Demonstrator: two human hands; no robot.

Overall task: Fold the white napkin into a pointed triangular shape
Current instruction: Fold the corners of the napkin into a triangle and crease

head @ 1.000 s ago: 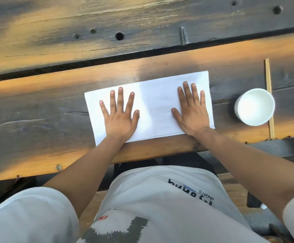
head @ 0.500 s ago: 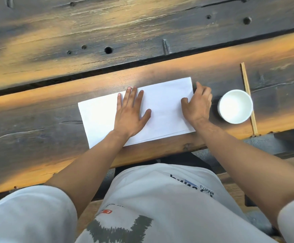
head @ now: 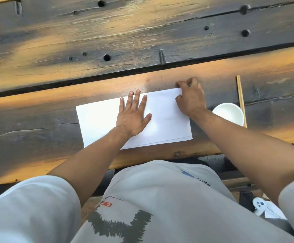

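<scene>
Napkin [head: 167,120], folded to a flat white rectangle, lies near the front edge of the wooden table [head: 37,120]; it looks light, thin and limp, likely to slide unless pinned. Left hand [head: 134,113] presses flat on its middle with straight fingers, while the right hand [head: 190,97] pinches the far right corner, a sensible place to lift for a diagonal fold.

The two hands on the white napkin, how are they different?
The left hand lies flat with straight fingers, pressing the middle of the white napkin; the right hand has curled fingers at the napkin's far right corner, seemingly pinching it. The left hand sits wholly on the napkin; the right hand reaches past its edge onto the wooden table. Both touch the napkin.
</scene>
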